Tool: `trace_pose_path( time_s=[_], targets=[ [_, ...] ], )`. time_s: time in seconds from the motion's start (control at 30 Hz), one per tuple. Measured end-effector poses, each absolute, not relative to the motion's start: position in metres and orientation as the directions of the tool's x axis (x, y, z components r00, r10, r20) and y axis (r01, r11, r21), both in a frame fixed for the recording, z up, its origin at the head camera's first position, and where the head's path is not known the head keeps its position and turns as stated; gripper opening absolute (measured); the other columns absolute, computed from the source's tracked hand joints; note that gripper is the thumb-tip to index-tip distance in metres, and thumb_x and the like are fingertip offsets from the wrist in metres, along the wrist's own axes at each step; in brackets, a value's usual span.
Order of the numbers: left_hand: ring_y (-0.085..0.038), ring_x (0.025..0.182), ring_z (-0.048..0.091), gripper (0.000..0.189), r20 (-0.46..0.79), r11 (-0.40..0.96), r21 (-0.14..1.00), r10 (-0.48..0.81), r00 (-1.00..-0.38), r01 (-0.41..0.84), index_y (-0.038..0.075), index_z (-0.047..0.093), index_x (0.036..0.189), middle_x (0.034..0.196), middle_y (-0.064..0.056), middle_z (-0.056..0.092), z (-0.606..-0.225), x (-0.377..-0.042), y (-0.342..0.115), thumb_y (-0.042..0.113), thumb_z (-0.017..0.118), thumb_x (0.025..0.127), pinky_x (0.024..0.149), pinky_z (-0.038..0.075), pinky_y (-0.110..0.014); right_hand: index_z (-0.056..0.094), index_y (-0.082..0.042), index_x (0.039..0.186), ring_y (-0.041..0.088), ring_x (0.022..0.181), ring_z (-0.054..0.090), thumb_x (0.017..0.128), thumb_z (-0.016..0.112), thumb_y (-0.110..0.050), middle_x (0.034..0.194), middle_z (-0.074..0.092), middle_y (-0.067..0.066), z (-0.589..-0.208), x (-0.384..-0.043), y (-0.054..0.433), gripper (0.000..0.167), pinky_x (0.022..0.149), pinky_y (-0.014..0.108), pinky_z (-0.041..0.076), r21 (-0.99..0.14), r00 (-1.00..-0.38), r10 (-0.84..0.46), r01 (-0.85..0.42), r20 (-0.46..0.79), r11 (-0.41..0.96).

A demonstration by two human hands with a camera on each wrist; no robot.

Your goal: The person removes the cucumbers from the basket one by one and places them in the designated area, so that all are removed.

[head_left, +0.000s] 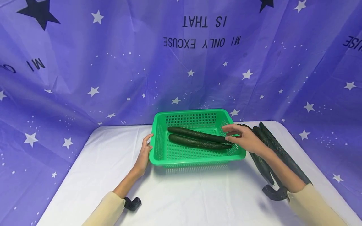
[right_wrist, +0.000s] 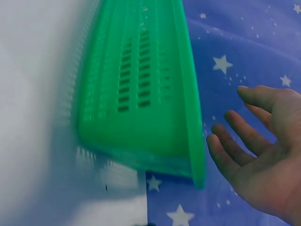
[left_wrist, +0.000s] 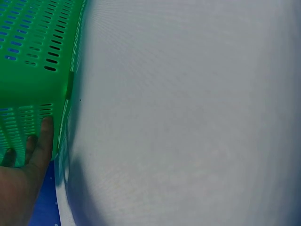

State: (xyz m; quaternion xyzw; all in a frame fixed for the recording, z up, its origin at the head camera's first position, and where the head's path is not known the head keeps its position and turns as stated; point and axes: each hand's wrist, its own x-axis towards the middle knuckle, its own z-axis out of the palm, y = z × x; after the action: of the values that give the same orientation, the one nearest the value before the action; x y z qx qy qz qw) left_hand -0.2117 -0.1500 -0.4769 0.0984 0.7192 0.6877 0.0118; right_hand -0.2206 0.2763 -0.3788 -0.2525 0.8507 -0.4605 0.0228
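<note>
A green plastic basket (head_left: 198, 162) with slotted walls stands in the middle of the white-covered table. Inside it, two long dark green cucumbers (head_left: 199, 143) lie side by side. At the basket's left end is my left hand (head_left: 143, 157); in the left wrist view its fingers (left_wrist: 44, 141) lie fairly straight against the slotted wall. My right hand (head_left: 247, 139) hovers over the basket's right end, close to the cucumber tips. The right wrist view shows that hand's fingers (right_wrist: 244, 136) spread and loosely bent, with nothing between them, apart from the rim.
Several more cucumbers (head_left: 278, 150) lie on the table to the right, partly behind my right forearm. A purple cloth (head_left: 135, 78) with stars and lettering hangs behind and at both sides. The white tablecloth (head_left: 203, 194) reaches forward of the basket.
</note>
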Motion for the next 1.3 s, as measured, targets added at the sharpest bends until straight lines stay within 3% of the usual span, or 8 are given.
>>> trace_pose_path(
  time_s=[0.37,0.7,1.03,1.3],
  targets=[
    [-0.039,0.115,0.048,0.057,0.101,0.029,0.994,0.177,-0.979,0.108,0.019,0.018,0.156,0.142,-0.024,0.037,-0.474,-0.211,-0.15,0.017,0.023,0.099,0.086,0.047,-0.033,0.057,-0.005,0.136,0.044,0.118,0.056,0.095,0.067,-0.01,0.13,0.058,0.018,-0.406,-0.241,0.23,0.042,0.093,0.04,0.051,-0.847,-0.839,-0.528,-0.373,0.133,0.379],
    [-0.035,0.109,0.05,0.056,0.102,0.037,0.993,0.164,-0.981,0.11,0.021,0.02,0.155,0.139,-0.024,0.04,-0.476,-0.213,-0.15,0.018,0.024,0.099,0.083,0.048,-0.033,0.057,-0.004,0.137,0.037,0.12,0.056,0.095,0.066,-0.01,0.134,0.056,0.022,-0.421,-0.258,0.207,0.043,0.094,0.047,0.049,-0.787,-0.82,-0.571,-0.377,0.038,0.489],
    [-0.03,0.104,0.051,0.057,0.089,0.018,0.996,0.164,-0.983,0.093,0.023,0.02,0.155,0.135,-0.022,0.042,-0.477,-0.212,-0.151,0.019,0.025,0.098,0.081,0.049,-0.036,0.055,-0.002,0.14,0.036,0.126,0.052,0.096,0.065,-0.009,0.136,0.056,0.02,-0.422,-0.27,0.19,0.045,0.097,0.048,0.047,-0.711,-0.815,-0.577,-0.372,-0.058,0.597],
    [-0.033,0.104,0.052,0.056,0.087,0.003,0.996,0.164,-0.983,0.089,0.024,0.021,0.154,0.135,-0.023,0.042,-0.477,-0.212,-0.151,0.019,0.024,0.099,0.08,0.051,-0.036,0.054,-0.004,0.141,0.038,0.13,0.048,0.097,0.064,-0.008,0.139,0.053,0.022,-0.426,-0.281,0.177,0.046,0.097,0.048,0.046,-0.638,-0.779,-0.609,-0.396,-0.148,0.661]
  ],
)
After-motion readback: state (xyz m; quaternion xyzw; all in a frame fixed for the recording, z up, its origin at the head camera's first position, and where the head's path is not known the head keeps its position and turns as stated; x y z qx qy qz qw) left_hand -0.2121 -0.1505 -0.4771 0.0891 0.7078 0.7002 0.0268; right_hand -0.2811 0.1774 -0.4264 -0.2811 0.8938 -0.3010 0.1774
